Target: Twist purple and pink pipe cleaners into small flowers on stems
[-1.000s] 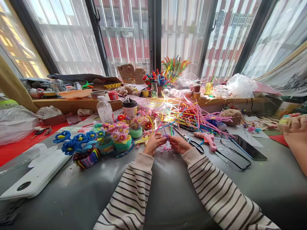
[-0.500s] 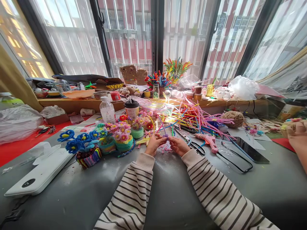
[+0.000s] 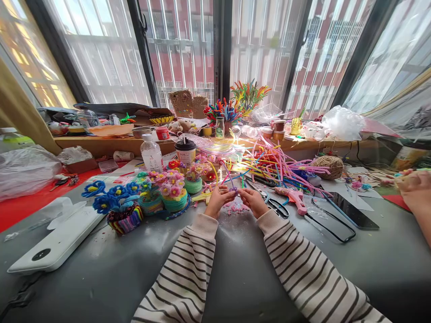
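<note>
Between my two hands is a purple pipe cleaner (image 3: 231, 179), looped at its lower end, its free end rising up and away. My left hand (image 3: 218, 202) pinches the looped part from the left. From the right, the fingertips of my right hand (image 3: 252, 201) close on the same loops. Small pink and blue fuzz clippings (image 3: 235, 207) lie on the table just beneath. To the left stand pots with pink pipe-cleaner flowers (image 3: 172, 185) and blue ones (image 3: 116, 193). Scissors (image 3: 278, 207) lie right beside my right hand.
A pink glue gun (image 3: 296, 199) and a black phone (image 3: 352, 210) lie on the right. Loose pipe cleaners (image 3: 279, 161) pile up behind my hands. A bottle (image 3: 151, 153) and a lidded cup (image 3: 186, 152) stand back left. Another person's hand (image 3: 417, 190) is at the right edge.
My right hand has shifted slightly left, closer to my left hand at the purple loops. The other person's hand at the right edge has moved a little.
</note>
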A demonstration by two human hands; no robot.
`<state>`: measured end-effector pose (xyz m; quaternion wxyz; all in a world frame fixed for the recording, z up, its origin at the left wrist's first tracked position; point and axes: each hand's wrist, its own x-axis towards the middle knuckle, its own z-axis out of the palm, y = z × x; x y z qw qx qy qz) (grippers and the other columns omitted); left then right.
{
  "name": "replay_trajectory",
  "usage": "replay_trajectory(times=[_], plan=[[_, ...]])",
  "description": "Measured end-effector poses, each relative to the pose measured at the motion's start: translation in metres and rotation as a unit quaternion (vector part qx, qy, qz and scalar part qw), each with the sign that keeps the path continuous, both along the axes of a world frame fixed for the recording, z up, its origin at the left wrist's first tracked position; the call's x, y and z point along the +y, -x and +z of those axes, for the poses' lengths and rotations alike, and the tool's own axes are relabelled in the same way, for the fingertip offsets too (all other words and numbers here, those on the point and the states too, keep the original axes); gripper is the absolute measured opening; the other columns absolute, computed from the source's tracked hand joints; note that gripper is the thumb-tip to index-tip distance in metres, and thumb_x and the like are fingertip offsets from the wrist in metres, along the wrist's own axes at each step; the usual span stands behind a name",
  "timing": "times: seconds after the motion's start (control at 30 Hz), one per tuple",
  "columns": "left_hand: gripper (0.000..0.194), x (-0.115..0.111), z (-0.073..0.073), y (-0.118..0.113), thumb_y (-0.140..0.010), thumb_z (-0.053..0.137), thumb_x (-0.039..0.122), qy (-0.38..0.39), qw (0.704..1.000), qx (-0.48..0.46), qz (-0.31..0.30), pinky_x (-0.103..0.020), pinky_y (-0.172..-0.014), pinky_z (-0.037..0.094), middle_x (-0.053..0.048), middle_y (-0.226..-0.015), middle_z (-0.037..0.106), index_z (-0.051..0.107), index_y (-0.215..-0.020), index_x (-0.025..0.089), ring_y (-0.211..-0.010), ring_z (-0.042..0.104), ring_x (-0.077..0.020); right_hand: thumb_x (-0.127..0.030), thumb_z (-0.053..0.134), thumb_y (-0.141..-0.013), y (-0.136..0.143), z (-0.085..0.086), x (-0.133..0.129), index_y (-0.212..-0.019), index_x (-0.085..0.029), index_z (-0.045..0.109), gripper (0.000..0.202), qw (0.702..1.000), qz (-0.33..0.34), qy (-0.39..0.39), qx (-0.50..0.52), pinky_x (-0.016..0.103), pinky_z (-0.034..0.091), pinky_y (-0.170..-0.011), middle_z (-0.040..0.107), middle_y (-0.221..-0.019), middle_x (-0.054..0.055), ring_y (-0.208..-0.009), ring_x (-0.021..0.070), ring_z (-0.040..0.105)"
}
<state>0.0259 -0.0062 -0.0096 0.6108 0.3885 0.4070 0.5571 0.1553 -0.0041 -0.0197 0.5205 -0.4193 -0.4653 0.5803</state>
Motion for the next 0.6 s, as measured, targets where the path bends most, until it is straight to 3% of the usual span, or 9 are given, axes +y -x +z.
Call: replay_trajectory(times=[0.13,0.37,0.47,0.6], plan=[[0.039,-0.0014,0.002,0.0014,-0.05,0.07,0.017,0.005,0.998,0.042,-0.04,-0.024,-0.061,0.046,-0.001,-0.067,0.057,0.048,-0.082,0.013,-0.057,0.057,-0.0091,-0.045,0.058,-0.057,-0.0028,-0.0013,0.0008,-0.061,-0.015,0.052,0.031,0.978,-0.068,-0.137,-0.141,0.02,0.025,-0.04,0.044,-0.048,-0.004,-0.042,0.0056,0.034],[0.03,-0.0006,0.0008,0.0014,-0.048,0.07,0.017,0.008,0.997,0.036,-0.064,-0.023,-0.062,0.046,-0.002,-0.068,0.06,0.056,-0.075,0.011,-0.059,0.056,-0.0087,-0.044,0.051,-0.065,-0.0022,0.0023,-0.0053,-0.06,-0.015,0.053,0.029,0.913,-0.159,-0.261,-0.272,0.023,0.032,-0.047,0.051,-0.057,0.002,-0.051,0.0105,0.042],[0.027,-0.0008,0.0014,0.0012,-0.048,0.069,0.014,0.005,0.999,0.013,-0.052,-0.024,-0.064,0.046,-0.002,-0.066,0.06,0.055,-0.071,0.012,-0.059,0.057,-0.0099,-0.044,0.053,-0.064,-0.0038,0.0026,-0.0034,-0.06,-0.017,0.055,0.028,0.927,-0.153,-0.238,-0.247,0.023,0.032,-0.047,0.051,-0.057,0.001,-0.049,0.01,0.042],[0.023,-0.0006,0.0023,0.0018,-0.051,0.068,0.014,0.001,0.999,-0.005,-0.041,-0.025,-0.065,0.046,-0.001,-0.064,0.06,0.053,-0.068,0.012,-0.058,0.057,-0.0093,-0.047,0.053,-0.061,-0.0056,0.0007,0.0009,-0.059,-0.017,0.057,0.031,0.982,-0.061,-0.115,-0.139,0.021,0.026,-0.04,0.048,-0.052,-0.002,-0.041,0.0067,0.037]])
